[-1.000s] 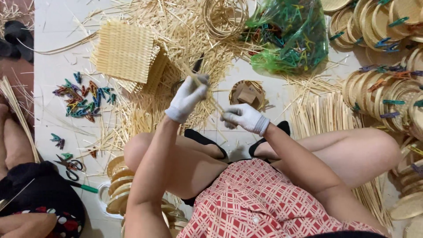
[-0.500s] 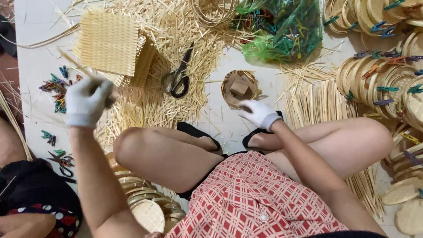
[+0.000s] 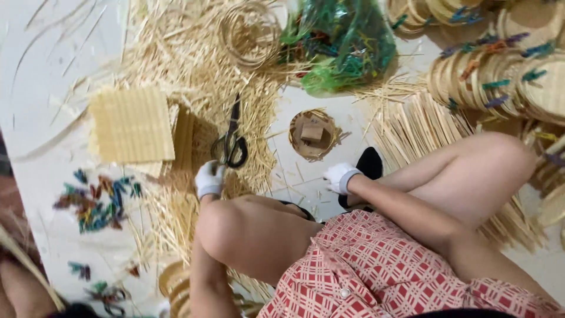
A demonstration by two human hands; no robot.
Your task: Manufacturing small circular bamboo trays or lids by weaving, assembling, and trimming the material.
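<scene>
Scissors (image 3: 231, 143) with black handles lay on the straw litter (image 3: 194, 70) near the middle of the floor (image 3: 41, 59), blades pointing toward the far edge. The left hand (image 3: 209, 179), in a white glove, rested just beside the handles; whether it gripped anything could not be determined. The right hand (image 3: 340, 176), also gloved, was loosely curled near a black shoe (image 3: 369, 165), holding nothing visible. A woven square mat (image 3: 132, 125) lay left of the scissors. A small round basket (image 3: 312, 134) sat to their right. Coloured clips (image 3: 97, 200) were scattered toward the left edge.
</scene>
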